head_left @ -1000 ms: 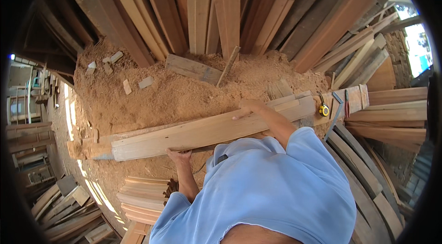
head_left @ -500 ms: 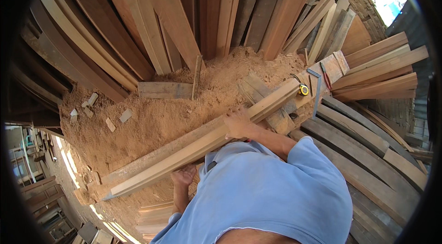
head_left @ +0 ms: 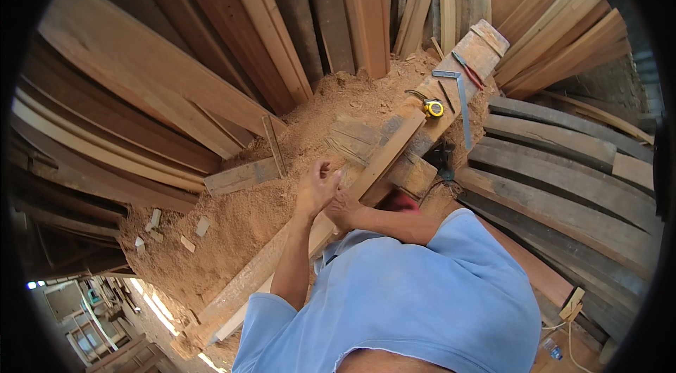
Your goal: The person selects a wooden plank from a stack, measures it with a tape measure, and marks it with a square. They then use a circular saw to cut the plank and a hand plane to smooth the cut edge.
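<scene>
A long planed wooden strip (head_left: 387, 156) lies diagonally along a rough work board (head_left: 246, 271), in front of my body. My right hand (head_left: 343, 210) is closed over the strip, its fingertips partly hidden. Just above and left of it, my left hand (head_left: 317, 188) is raised over the strip, fingers bent and apart, with nothing visible in them. Beyond the strip's far end, a yellow tape measure (head_left: 434, 108), a metal try square (head_left: 462, 105), a thin dark stick (head_left: 446, 96) and red-handled pliers (head_left: 468, 70) lie on the board.
Sawdust (head_left: 232, 232) heaps around the board, with small wood offcuts (head_left: 187, 243) at left. Tall planks (head_left: 155, 63) lean along the far side. Stacked boards (head_left: 556, 197) lie at right. Near the strip is a red object (head_left: 399, 202), partly hidden.
My left hand has left the strip's lower part and moved up beside my right hand. The right hand has slid down-left along the strip. My view has turned, showing more of the right side.
</scene>
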A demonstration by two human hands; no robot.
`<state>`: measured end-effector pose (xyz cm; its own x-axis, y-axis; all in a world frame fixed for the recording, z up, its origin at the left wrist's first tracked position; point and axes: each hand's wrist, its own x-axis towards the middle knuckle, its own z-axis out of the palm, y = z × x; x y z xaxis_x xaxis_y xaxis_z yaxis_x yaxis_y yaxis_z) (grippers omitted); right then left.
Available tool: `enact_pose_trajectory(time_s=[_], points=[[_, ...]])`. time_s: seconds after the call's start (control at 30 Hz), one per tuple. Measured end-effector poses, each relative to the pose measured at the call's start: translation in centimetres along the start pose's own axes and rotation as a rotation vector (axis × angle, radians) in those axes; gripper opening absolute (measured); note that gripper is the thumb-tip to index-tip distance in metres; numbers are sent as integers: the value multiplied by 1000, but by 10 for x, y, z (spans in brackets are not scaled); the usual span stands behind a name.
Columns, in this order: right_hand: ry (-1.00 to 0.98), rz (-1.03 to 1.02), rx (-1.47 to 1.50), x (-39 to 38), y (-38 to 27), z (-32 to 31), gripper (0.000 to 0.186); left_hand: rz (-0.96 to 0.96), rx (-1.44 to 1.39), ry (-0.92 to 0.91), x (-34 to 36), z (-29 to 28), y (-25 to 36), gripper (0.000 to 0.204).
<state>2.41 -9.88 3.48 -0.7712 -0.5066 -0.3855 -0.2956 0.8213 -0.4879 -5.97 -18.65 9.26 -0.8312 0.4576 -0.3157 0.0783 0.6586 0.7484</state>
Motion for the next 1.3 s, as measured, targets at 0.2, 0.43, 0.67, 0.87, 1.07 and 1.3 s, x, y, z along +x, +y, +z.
enact_pose_trajectory(time_s=[0.2, 0.43, 0.67, 0.87, 1.07, 1.3], points=[[-59, -184, 37, -35, 11, -7, 44, 203, 239, -302, 79, 106, 85, 69], [1, 187, 675, -172, 102, -63, 38, 221, 477, -209, 118, 178, 123, 51], [326, 580, 722, -214, 181, -34, 33, 368, 512, 14, 121, 209, 108, 50], [226, 535, 793, -212, 205, -25, 30, 298, 648, -19, 124, 211, 114, 48], [195, 503, 810, -208, 220, -21, 30, 286, 718, 12, 122, 214, 123, 48], [137, 551, 810, -204, 239, -15, 28, 263, 696, 7, 117, 213, 124, 50]])
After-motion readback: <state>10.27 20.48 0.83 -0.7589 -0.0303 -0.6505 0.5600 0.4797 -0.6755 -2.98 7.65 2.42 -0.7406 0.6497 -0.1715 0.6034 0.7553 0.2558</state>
